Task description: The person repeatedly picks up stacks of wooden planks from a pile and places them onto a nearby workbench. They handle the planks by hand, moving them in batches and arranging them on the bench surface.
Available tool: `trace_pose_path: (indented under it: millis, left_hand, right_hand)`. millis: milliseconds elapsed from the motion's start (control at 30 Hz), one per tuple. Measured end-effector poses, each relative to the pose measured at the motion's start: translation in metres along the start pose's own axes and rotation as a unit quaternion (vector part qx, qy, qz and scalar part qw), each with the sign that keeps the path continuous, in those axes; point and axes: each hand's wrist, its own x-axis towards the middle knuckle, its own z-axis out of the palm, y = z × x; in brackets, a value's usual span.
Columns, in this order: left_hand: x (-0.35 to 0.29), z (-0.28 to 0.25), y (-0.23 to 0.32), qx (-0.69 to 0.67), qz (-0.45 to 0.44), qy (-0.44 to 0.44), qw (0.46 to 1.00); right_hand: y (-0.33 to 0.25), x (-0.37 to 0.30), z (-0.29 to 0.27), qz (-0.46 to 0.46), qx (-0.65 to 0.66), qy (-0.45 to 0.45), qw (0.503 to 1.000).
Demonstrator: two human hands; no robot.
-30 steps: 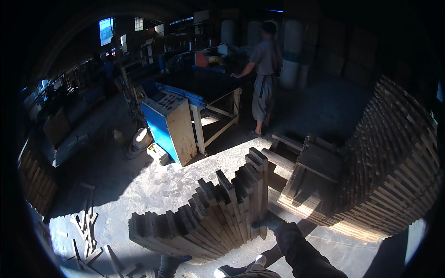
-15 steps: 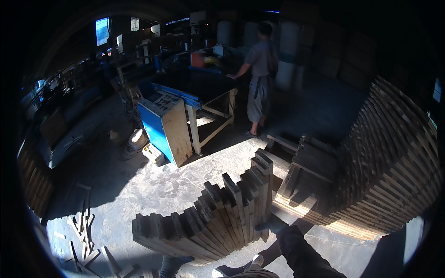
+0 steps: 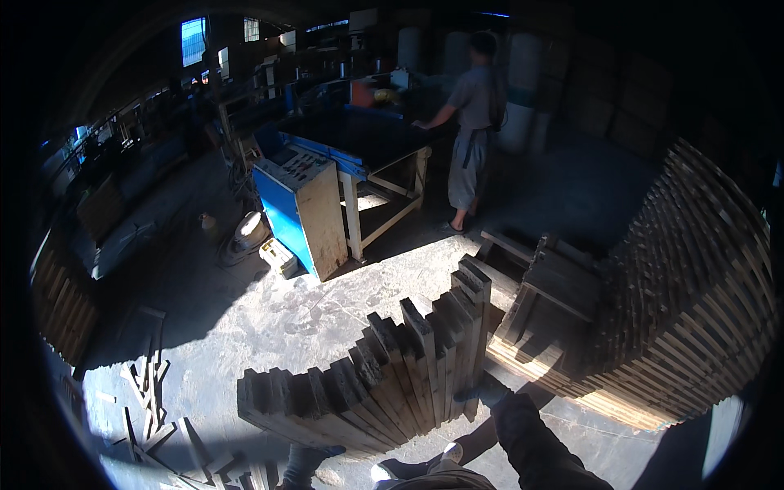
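A wide fanned row of wooden boards [image 3: 392, 380] stretches between my hands in front of my legs, tilted and uneven along its upper ends. My left hand [image 3: 305, 462], in a bluish-grey glove, presses against the lower left side of the boards with its fingers partly under the edge. At the right end, my gloved right hand [image 3: 487, 390] grips the outermost boards. The boards are squeezed together between the two hands. Their undersides, and part of my left fingers, are hidden.
On the right rises a large stack of wooden slats [image 3: 694, 302], beside a low wooden pallet [image 3: 559, 282]. Loose wood offcuts [image 3: 151, 400] lie on the floor at left. Ahead, a person [image 3: 472, 122] stands at a dark-topped machine table with a blue control cabinet [image 3: 286, 216].
The surroundings have shifted slightly right in the view as my head turned a little. Both hands keep their hold on the boards. The person at the table keeps a hand on it.
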Motion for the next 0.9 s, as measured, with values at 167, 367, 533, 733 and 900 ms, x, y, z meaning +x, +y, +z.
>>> trace_pose_path:
  millis: [167,367,533,733,900]
  left_hand:
    - [-0.008,-0.004,0.007,0.016,-0.026,0.01,0.999]
    - [-0.018,-0.01,-0.019,-0.125,-0.084,0.016,0.988]
    - [-0.017,-0.013,-0.005,-0.183,-0.089,0.038,0.978]
    - [-0.02,-0.021,-0.002,-0.173,-0.111,0.046,0.978]
    - [-0.018,-0.028,-0.011,-0.179,-0.092,0.059,0.978]
  right_hand:
    - [-0.019,0.002,0.013,-0.008,-0.019,0.004,1.0]
    - [-0.02,0.011,0.017,-0.016,-0.033,-0.012,0.999]
    - [-0.012,0.02,0.022,-0.011,-0.037,-0.029,0.999]
    - [-0.018,0.029,0.032,0.019,-0.037,-0.024,0.999]
    - [-0.029,0.034,0.043,0.015,-0.016,-0.021,1.0]
